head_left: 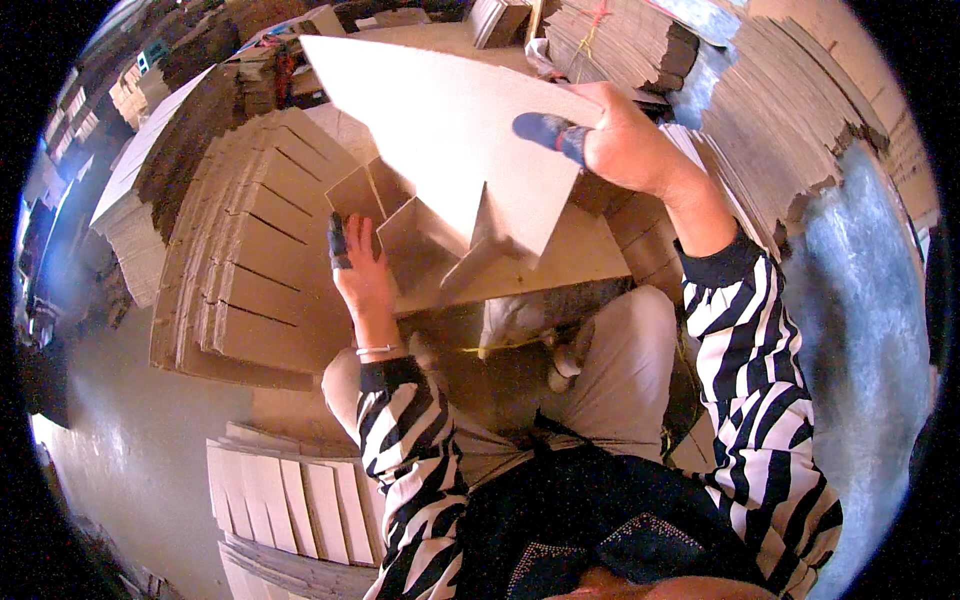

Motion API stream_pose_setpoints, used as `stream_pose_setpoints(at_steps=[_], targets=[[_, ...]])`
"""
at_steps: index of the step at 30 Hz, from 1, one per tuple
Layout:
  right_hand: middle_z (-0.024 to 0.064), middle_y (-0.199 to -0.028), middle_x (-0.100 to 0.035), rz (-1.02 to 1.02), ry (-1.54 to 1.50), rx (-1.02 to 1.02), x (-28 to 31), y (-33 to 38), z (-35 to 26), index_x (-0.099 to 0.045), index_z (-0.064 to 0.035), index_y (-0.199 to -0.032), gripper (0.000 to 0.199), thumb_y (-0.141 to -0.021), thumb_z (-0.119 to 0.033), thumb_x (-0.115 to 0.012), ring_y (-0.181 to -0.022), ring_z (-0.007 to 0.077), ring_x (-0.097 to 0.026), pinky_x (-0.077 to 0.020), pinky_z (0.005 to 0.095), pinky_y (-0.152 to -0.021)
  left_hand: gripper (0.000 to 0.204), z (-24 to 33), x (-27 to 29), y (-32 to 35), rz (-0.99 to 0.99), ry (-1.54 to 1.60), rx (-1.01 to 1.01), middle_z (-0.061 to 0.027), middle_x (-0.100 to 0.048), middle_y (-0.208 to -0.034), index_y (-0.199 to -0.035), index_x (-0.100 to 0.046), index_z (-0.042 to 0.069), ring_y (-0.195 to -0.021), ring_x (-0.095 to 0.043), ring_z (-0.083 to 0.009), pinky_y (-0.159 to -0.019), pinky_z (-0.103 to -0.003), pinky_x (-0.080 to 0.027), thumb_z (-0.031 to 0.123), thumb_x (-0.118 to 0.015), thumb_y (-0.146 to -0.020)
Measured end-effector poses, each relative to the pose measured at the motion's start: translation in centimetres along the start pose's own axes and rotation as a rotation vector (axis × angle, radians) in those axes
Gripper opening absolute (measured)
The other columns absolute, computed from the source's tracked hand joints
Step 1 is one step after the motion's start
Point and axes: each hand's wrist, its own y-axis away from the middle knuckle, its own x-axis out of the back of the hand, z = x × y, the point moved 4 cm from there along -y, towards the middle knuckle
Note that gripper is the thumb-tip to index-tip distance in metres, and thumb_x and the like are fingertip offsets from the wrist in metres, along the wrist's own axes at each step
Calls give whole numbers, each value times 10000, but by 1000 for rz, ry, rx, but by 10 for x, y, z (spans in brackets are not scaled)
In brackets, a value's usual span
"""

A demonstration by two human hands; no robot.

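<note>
My right hand (635,145) grips the right edge of a pale cardboard sheet (430,110). Its thumb, in a dark cover, presses on the face of the sheet. A slot runs up from the sheet's lower edge, over partly interlocked cardboard dividers (415,230) on a flat cardboard surface (520,280). Where the sheet crosses the dividers, the join is partly hidden. At the left end of these dividers, my left hand (362,275) has its fingers stretched out and touching them. One of those fingers also wears a dark cover.
A fanned stack of slotted cardboard sheets (265,240) stands to my left, with more cut pieces (290,505) below it. Tall cardboard stacks (780,110) rise at the right beside a blue mottled surface (865,300). Tied bundles (610,45) lie at the back.
</note>
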Motion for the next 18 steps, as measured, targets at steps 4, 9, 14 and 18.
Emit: stream_pose_setpoints(at_steps=[4,9,14,18], targets=[[223,-831,-678,-93,-1,-32,-18,13,-4,-701,-42,-1015,315,-850,-308,-664,-779,319,-697,-523,425,-716,403,-28,4,36,402,-63,96,-104,-566,-1290,-1313,-499,69,-1209,-517,-269,-971,-388,-389,140,-495,-916],[225,-837,-654,-122,90,-118,-46,51,25,-649,-89,-1120,303,-842,-205,-613,-780,357,-661,-509,417,-716,373,-47,35,66,119,-1192,3,-158,-649,-1101,-1168,-571,-9,-1049,-611,-308,-870,-357,-470,-28,-520,-799],[138,-793,-686,-196,32,-290,-50,92,58,-646,-4,-1112,254,-885,-72,-557,-686,205,-676,-514,317,-668,350,-62,-7,73,-18,-1149,-185,-226,-652,-1017,-1074,-604,-41,-947,-647,-305,-821,-360,-494,-8,-600,-725],[40,-811,-669,-164,-317,-488,-37,97,62,-661,15,-1091,230,-944,-43,-493,-666,94,-631,-506,257,-616,203,-81,0,61,-81,-1330,-124,-200,-672,-850,-905,-642,-26,-810,-653,-309,-734,-380,-495,-20,-578,-712]])
